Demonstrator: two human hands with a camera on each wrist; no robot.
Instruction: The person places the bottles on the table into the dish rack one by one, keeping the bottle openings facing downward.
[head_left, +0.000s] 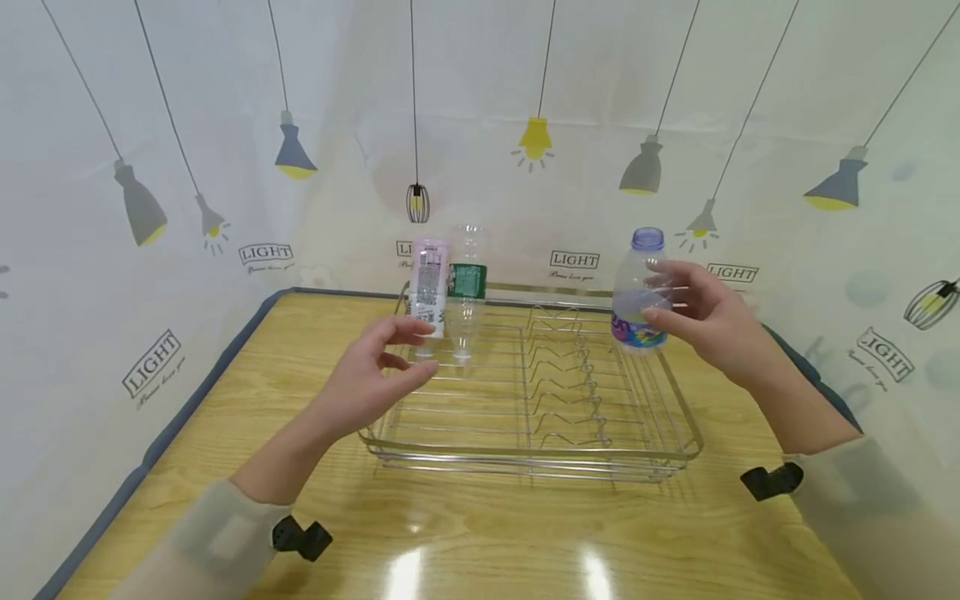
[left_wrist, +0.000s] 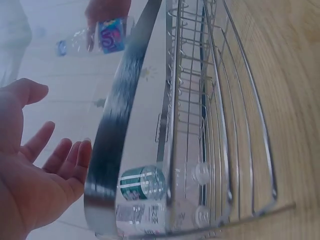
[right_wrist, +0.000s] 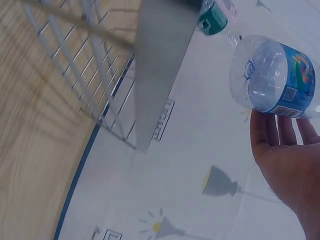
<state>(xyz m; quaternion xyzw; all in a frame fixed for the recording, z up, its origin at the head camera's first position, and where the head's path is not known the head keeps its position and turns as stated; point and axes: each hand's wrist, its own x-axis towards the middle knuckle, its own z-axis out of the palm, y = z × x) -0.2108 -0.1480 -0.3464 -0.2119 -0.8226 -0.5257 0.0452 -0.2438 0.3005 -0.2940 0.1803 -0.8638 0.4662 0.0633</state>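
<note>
My right hand point(head_left: 708, 321) holds a clear plastic bottle point(head_left: 633, 287) with a colourful blue-purple label and a bluish neck. The bottle stands neck up over the right end of a wire dish rack point(head_left: 525, 452); its base shows in the right wrist view, above the fingers point(right_wrist: 287, 131). At the rack's left end, two clear bottles lean upside down: one with a green label point(head_left: 468, 282), one with a pink and white label point(head_left: 429, 287). Near these two, my left hand point(head_left: 360, 379) has its fingers spread and loosely bent, holding nothing.
The rack sits on a wood-grain table point(head_left: 480, 533), with a row of wavy wire dividers point(head_left: 566, 383) right of its middle. A pale sheet point(head_left: 480, 100) printed with lamps hangs behind the table and along its sides. The rack's flat metal rim point(left_wrist: 112, 130) rises beside the left hand.
</note>
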